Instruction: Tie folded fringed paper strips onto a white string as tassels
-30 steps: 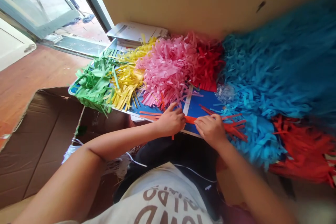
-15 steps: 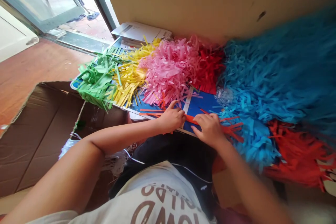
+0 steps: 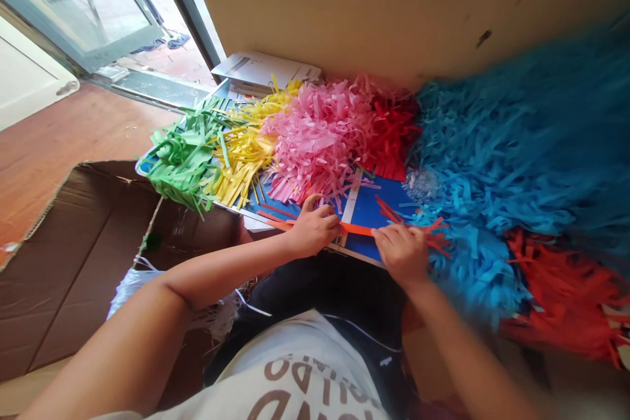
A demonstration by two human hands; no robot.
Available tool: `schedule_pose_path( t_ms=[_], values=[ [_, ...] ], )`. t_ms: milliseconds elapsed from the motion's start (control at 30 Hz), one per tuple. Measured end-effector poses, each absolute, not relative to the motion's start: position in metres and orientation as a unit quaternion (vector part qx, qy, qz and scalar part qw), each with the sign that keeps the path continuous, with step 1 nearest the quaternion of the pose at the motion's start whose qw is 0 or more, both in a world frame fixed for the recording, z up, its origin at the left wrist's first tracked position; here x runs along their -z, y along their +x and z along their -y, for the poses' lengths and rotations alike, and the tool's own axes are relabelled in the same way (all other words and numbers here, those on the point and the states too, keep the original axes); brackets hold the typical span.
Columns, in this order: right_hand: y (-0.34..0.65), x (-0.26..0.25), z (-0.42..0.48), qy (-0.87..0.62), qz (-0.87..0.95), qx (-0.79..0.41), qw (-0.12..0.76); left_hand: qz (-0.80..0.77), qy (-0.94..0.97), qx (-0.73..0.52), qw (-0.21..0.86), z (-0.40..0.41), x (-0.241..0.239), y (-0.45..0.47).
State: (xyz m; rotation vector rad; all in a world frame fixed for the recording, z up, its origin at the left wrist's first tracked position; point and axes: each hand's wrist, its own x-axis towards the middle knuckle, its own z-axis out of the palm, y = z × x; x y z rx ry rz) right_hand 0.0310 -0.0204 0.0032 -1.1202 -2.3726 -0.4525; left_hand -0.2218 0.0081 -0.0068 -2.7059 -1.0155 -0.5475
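Note:
An orange-red strip of fringed tissue paper point(image 3: 358, 229) stretches between my two hands, just above the front edge of the blue table point(image 3: 367, 200). My left hand point(image 3: 315, 226) is closed on its left part, with a few loose fringe ends poking out to the left. Closed around the right part is my right hand point(image 3: 402, 251); more cut fringe spreads past its knuckles. The middle of the strip looks narrow and taut. Right behind my left hand lies a pile of pink fringed paper point(image 3: 325, 131).
Green fringe point(image 3: 182, 157), yellow fringe point(image 3: 241, 157) and red fringe point(image 3: 391, 138) line the table. A large blue heap point(image 3: 502, 144) and a red bunch point(image 3: 566, 295) lie at right. A cardboard box point(image 3: 73, 262) stands at lower left. White packs point(image 3: 268, 69) rest by the wall.
My hands have moved apart, the right one shifting right and slightly down. The orange-red strip between them is now narrower and pulled straighter. The view has tilted slightly.

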Motion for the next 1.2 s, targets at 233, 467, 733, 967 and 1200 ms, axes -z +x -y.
schedule_pose_path(
  t_ms=[233, 467, 733, 967, 1200],
  values=[
    [0.016, -0.008, 0.032, -0.429, 0.871, 0.112, 0.211, 0.342, -0.914, 0.194, 0.1, -0.003, 0.008, -0.214],
    [0.029, 0.008, 0.021, -0.43, 0.87, 0.03, 0.237, 0.33, -0.923, 0.191, 0.039, 0.0, 0.012, -0.237],
    [0.045, 0.014, 0.013, -0.51, 0.816, -0.098, 0.253, 0.458, -0.866, 0.176, -0.103, -0.006, 0.001, -0.235],
    [0.042, 0.012, 0.002, -0.535, 0.805, -0.126, 0.225, 0.48, -0.861, 0.139, -0.097, -0.013, -0.004, -0.224],
    [0.037, 0.003, 0.0, -0.557, 0.803, -0.075, 0.197, 0.462, -0.875, 0.11, -0.095, -0.018, -0.014, -0.224]
  ],
)
